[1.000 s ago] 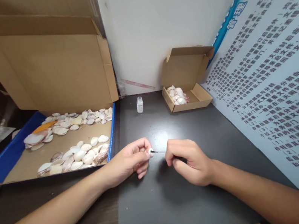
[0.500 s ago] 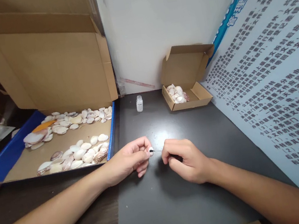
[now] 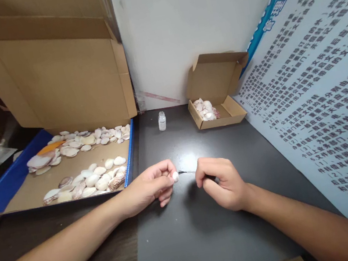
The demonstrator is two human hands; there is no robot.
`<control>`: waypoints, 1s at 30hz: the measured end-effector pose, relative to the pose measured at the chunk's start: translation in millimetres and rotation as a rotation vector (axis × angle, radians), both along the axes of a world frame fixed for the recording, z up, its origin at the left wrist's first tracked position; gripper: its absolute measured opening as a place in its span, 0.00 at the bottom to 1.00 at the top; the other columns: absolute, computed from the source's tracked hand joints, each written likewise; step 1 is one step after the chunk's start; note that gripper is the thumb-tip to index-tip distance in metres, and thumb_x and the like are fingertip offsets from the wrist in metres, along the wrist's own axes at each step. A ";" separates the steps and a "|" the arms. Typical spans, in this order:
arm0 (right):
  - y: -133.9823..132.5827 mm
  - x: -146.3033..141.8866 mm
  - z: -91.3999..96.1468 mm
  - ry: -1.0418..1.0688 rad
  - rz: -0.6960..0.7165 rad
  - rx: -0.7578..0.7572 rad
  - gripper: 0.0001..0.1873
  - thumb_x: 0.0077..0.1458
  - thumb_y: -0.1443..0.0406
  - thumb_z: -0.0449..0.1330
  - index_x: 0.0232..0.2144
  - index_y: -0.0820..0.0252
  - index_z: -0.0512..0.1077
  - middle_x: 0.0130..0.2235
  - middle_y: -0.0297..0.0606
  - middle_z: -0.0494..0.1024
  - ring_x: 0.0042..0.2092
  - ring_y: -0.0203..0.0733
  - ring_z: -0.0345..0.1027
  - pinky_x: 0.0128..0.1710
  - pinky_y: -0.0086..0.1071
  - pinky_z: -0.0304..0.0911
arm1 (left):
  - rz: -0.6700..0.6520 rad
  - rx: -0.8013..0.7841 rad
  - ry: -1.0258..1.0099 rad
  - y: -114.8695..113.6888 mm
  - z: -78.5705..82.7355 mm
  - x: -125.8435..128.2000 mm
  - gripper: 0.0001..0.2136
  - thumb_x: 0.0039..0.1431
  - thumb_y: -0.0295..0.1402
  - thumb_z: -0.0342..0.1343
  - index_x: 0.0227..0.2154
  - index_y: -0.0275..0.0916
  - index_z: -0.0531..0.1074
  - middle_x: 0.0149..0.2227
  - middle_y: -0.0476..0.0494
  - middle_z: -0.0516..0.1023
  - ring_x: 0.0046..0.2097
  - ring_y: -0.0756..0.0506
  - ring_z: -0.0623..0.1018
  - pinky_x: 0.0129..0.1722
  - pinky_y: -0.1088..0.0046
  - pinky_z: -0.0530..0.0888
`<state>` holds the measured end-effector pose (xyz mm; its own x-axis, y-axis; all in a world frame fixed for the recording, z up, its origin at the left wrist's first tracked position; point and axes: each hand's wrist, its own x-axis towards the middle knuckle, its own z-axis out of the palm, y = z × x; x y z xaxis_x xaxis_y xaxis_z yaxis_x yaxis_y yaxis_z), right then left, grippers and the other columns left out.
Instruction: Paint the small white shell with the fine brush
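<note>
Pinched between the thumb and fingers of my left hand point(image 3: 156, 183) is a small white seashell point(image 3: 175, 176). My right hand point(image 3: 221, 182) is closed round the handle of a thin brush point(image 3: 186, 172), whose dark bristles point left at the shell. A small gap separates bristle tip and shell. Most of the handle is hidden by my fingers. Behind both hands, a small open glass bottle point(image 3: 162, 121) with whitish contents stands upright on the dark tabletop point(image 3: 181, 254).
At left, a blue-walled tray point(image 3: 128, 160) with a raised cardboard lid holds several rows of shells and an orange piece. A small open carton point(image 3: 225, 120) at the back right contains more shells. A printed board point(image 3: 319, 79) leans along the right side, and a pale wall point(image 3: 182, 22) stands behind.
My right hand has drawn the brush to the right, off the shell. My left hand stays in place holding the shell.
</note>
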<state>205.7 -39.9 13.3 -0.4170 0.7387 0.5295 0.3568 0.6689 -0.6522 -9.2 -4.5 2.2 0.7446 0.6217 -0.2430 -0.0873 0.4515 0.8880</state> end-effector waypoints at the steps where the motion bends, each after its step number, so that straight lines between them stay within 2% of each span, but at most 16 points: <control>1: -0.1 0.3 0.5 0.015 0.016 0.020 0.11 0.47 0.77 0.49 0.22 0.58 0.64 0.21 0.30 0.66 0.23 0.33 0.57 0.25 0.27 0.52 | -0.002 0.002 -0.002 0.2 -0.1 0.1 0.07 0.60 0.31 0.57 0.31 0.40 0.63 0.18 0.60 0.58 0.19 0.55 0.61 0.21 0.80 0.67; 5: 0.1 -0.6 -2.9 -0.032 0.063 -0.024 0.10 0.48 0.75 0.50 0.22 0.59 0.65 0.22 0.31 0.67 0.23 0.32 0.57 0.25 0.27 0.53 | -0.002 0.005 0.002 0.6 0.7 -0.4 0.07 0.60 0.30 0.56 0.31 0.40 0.62 0.18 0.60 0.57 0.20 0.55 0.61 0.21 0.80 0.67; 9: 1.8 -1.7 -8.0 -0.125 -0.036 -0.135 0.10 0.48 0.75 0.50 0.21 0.59 0.64 0.22 0.31 0.68 0.24 0.33 0.59 0.26 0.27 0.53 | -0.002 0.002 0.002 0.3 1.7 -1.0 0.07 0.61 0.31 0.56 0.31 0.40 0.62 0.18 0.60 0.57 0.20 0.55 0.61 0.21 0.81 0.66; 11: 1.9 -1.3 -7.7 -0.106 -0.044 -0.129 0.10 0.48 0.76 0.49 0.21 0.59 0.63 0.21 0.31 0.67 0.24 0.33 0.59 0.26 0.27 0.53 | -0.006 0.006 0.002 0.6 1.3 -0.9 0.07 0.61 0.31 0.56 0.31 0.40 0.62 0.18 0.60 0.56 0.20 0.55 0.60 0.21 0.81 0.66; 15: 0.2 -0.6 -4.4 -0.022 0.066 -0.039 0.10 0.48 0.75 0.49 0.21 0.59 0.65 0.22 0.31 0.67 0.23 0.32 0.57 0.25 0.26 0.53 | -0.006 0.004 0.008 1.8 -0.3 -0.9 0.07 0.60 0.30 0.56 0.31 0.40 0.62 0.18 0.60 0.57 0.20 0.55 0.61 0.22 0.80 0.66; 17: -0.1 -0.9 -4.0 -0.054 0.075 -0.060 0.09 0.48 0.75 0.50 0.22 0.59 0.65 0.22 0.31 0.67 0.23 0.32 0.57 0.25 0.27 0.53 | -0.004 0.004 0.005 1.9 -0.6 -1.0 0.07 0.60 0.30 0.56 0.31 0.40 0.62 0.18 0.60 0.57 0.20 0.55 0.61 0.22 0.80 0.66; 21: 1.5 -1.0 -5.6 -0.154 0.003 -0.174 0.09 0.47 0.75 0.49 0.20 0.59 0.62 0.21 0.30 0.66 0.23 0.32 0.57 0.25 0.27 0.52 | 0.001 0.004 0.005 1.2 0.2 -1.1 0.07 0.60 0.31 0.57 0.31 0.40 0.63 0.19 0.60 0.58 0.20 0.55 0.61 0.21 0.81 0.66; 27: 0.8 -0.6 -4.9 -0.028 0.104 -0.076 0.10 0.48 0.75 0.50 0.22 0.59 0.66 0.23 0.31 0.69 0.24 0.33 0.59 0.26 0.26 0.54 | -0.005 0.005 0.003 0.2 1.2 -1.2 0.07 0.60 0.31 0.56 0.32 0.40 0.63 0.18 0.60 0.58 0.20 0.55 0.61 0.22 0.80 0.66; 30: 1.0 -1.6 -5.9 -0.100 0.051 -0.132 0.10 0.49 0.75 0.50 0.23 0.59 0.66 0.24 0.32 0.69 0.25 0.33 0.61 0.26 0.27 0.55 | -0.004 0.003 0.001 0.2 2.0 -1.0 0.07 0.60 0.31 0.57 0.31 0.40 0.62 0.18 0.60 0.58 0.20 0.55 0.61 0.22 0.80 0.66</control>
<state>204.0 -38.9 7.4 -0.5012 0.7757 0.3835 0.3919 0.5986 -0.6987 -10.2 -4.3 4.3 0.7469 0.6194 -0.2418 -0.0849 0.4495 0.8892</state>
